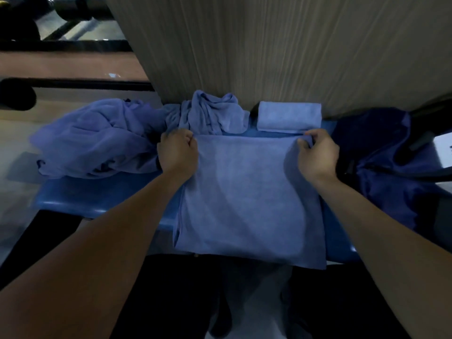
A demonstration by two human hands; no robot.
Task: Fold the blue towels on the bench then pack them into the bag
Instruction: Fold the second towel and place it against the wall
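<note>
Gym: dumbbells (71, 7) on rack, padded blue bench (97, 194).

A blue towel (249, 199) lies flat across the blue bench (97, 199), its far corners pinched, near edge overhanging.

- Towel (249, 199): soft, matt blue cloth with a fine nap.
- Bench (97, 199): smooth, slightly glossy blue plastic.
- Wall (269, 50): matt beige, fine vertical grain.
- Bag (381, 152): dark blue fabric, matt.
</note>
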